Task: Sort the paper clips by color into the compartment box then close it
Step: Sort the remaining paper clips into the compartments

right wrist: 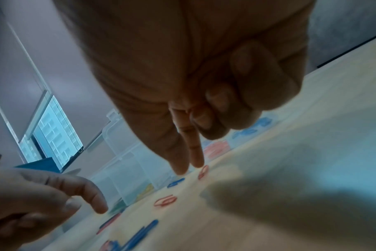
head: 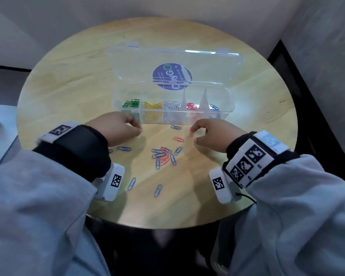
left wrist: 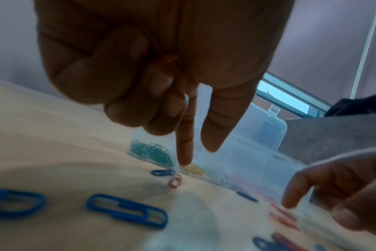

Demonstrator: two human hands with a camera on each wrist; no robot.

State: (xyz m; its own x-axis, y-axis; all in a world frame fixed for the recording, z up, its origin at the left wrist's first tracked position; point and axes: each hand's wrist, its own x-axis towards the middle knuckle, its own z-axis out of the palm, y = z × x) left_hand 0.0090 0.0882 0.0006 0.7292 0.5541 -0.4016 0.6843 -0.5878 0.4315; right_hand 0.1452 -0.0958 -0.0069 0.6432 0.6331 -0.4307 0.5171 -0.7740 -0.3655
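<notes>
The clear compartment box [head: 226, 114] stands open at the table's middle, its lid [head: 167, 60] tipped back; green, yellow, silver, red and blue clips lie in separate compartments. Loose red and blue paper clips [head: 163, 156] lie in a small heap in front of it. My left hand [head: 135, 126] hovers by the box's front left corner; the left wrist view shows a red clip [left wrist: 170, 59] and a silver clip [left wrist: 184, 108] held in its curled fingers, forefinger pointing down. My right hand [right wrist: 189, 168] has thumb and forefinger tips on the table beside a red clip [right wrist: 203, 171], not gripping it.
The table [head: 68, 92] is round and wooden, and single clips lie about on it: a blue one [head: 176, 127] by the box, a red one [head: 178, 139], blue ones [head: 131, 183] nearer me. A wall runs behind; a dark gap borders the table's right.
</notes>
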